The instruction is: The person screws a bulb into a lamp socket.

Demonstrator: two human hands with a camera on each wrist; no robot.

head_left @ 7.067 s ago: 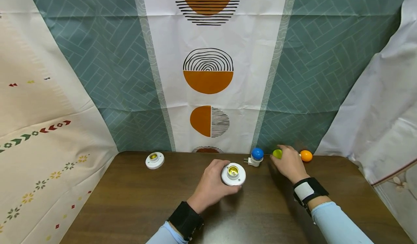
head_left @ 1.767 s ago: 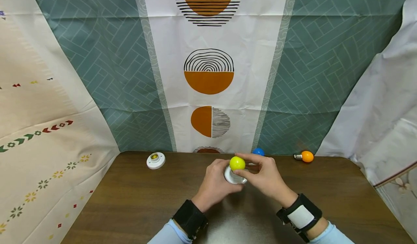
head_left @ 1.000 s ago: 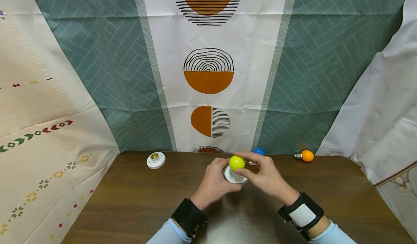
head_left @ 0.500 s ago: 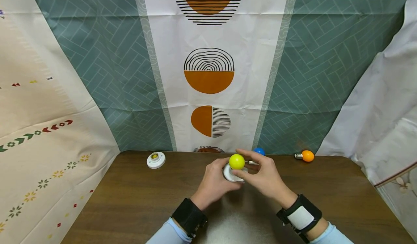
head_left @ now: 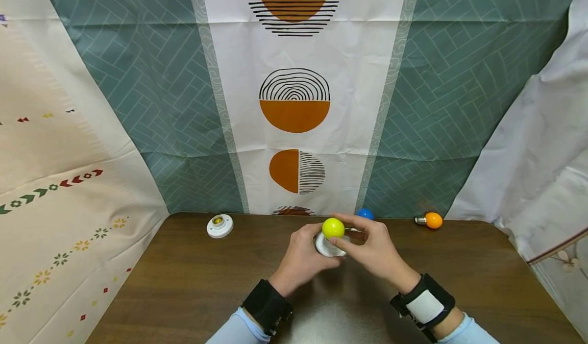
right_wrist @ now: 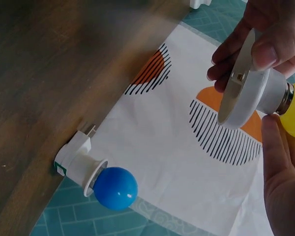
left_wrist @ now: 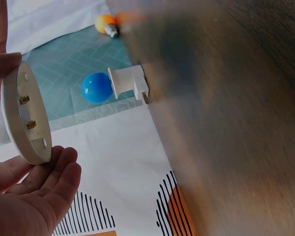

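My left hand point(head_left: 303, 252) grips the rim of a round white lamp holder point(head_left: 327, 248), raised off the table; its underside with brass screws shows in the left wrist view. With thumb and fingers, my right hand point(head_left: 374, 247) holds a yellow light bulb point(head_left: 333, 228) at the holder's socket. In the right wrist view part of the bulb's metal base point(right_wrist: 286, 98) shows between the glass and the white socket. Behind my right hand, partly hidden in the head view, stands a blue bulb point(right_wrist: 115, 188) in a white plug-in socket point(right_wrist: 78, 160).
A second white lamp holder point(head_left: 219, 226) sits at the table's back left. An orange bulb point(head_left: 433, 220) lies on its side at the back right. Patterned cloth point(head_left: 294, 53) hangs along the back edge of the brown table point(head_left: 193, 283).
My right hand has brought the yellow bulb from the back right to the lamp holder in my left hand. Over the last second, its fingers shift slightly around the bulb.
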